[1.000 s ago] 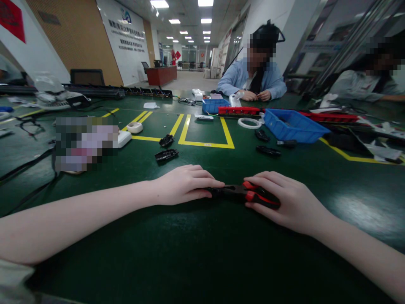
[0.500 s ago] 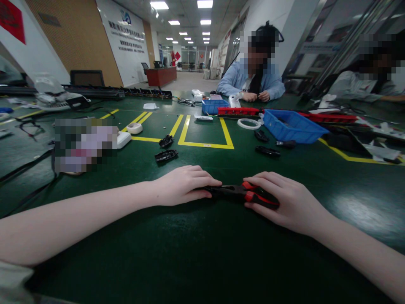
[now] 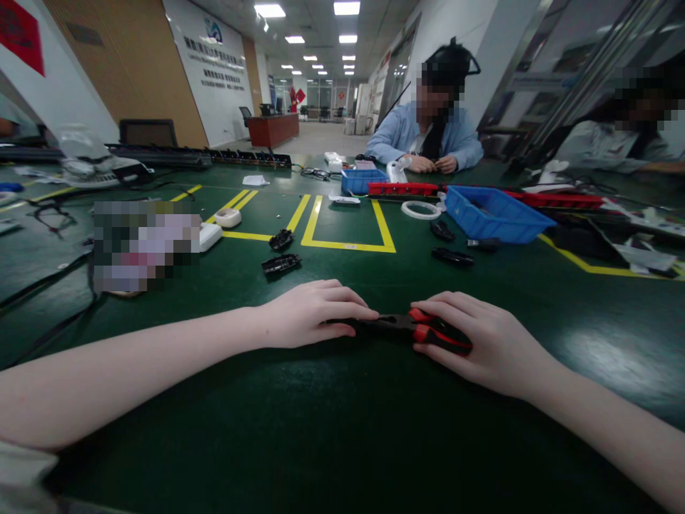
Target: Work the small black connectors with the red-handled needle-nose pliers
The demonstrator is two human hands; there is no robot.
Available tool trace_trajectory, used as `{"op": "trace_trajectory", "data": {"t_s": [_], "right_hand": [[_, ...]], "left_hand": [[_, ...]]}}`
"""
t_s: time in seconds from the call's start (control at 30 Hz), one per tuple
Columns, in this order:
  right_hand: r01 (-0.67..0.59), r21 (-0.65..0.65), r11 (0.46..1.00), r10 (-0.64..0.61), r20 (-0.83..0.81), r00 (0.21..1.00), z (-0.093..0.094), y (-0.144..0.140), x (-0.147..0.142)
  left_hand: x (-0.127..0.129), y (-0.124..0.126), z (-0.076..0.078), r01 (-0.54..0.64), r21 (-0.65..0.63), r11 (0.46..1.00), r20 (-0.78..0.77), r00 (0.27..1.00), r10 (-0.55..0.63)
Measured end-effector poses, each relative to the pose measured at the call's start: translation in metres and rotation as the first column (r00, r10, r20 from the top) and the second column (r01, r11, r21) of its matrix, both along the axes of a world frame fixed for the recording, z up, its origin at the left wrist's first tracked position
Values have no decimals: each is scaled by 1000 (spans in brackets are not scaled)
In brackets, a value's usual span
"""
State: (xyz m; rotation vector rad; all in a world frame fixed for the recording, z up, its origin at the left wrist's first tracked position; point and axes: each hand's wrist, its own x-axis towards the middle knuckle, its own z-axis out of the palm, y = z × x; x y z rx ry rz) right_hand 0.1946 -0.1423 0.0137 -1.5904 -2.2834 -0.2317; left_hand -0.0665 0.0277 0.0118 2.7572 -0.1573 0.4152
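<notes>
My right hand [image 3: 484, 343] is wrapped round the red and black handles of a pair of long-nose pliers [image 3: 394, 323], whose dark jaws point left. The fingers of my left hand [image 3: 315, 314] close in a pinch at the jaw tips. Something dark shows between the left thumb and fingers, too hidden to name. Beyond the left hand lie two black plastic shells, a nearer one [image 3: 281, 265] and a farther one [image 3: 281, 240]. Past my right hand rest more black parts, among them a long one [image 3: 452, 256] and a curved one [image 3: 442, 230].
A blue bin [image 3: 497, 221] stands at the right, with a white ring [image 3: 421, 209] beside it. Red strips [image 3: 404, 189] run behind. At left are a blurred-out phone-like object [image 3: 150, 250], a white case [image 3: 210, 236] and a tape roll [image 3: 227, 218]. A co-worker [image 3: 428, 135] sits opposite.
My left forefinger has slid slightly right along the pliers' jaws, and its thumb has shifted a little left. My right hand and the pliers have barely moved. The co-worker's hands have drawn apart slightly.
</notes>
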Motion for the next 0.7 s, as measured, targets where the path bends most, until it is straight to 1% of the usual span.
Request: {"op": "trace_trajectory", "data": {"t_s": [0.27,0.5,0.7], "right_hand": [[5,-5,1000,-5,-18,1000,1,1,-1],[5,19,1000,-4,-18,1000,0,0,-1],[-10,109,994,2,69,998,1,0,-2]], "left_hand": [[0,1,0,11,0,1000,-1,1000,-11],[0,0,-1,5,15,1000,-3,1000,-5],[0,-1,-1,-17,31,999,3,1000,17]]}}
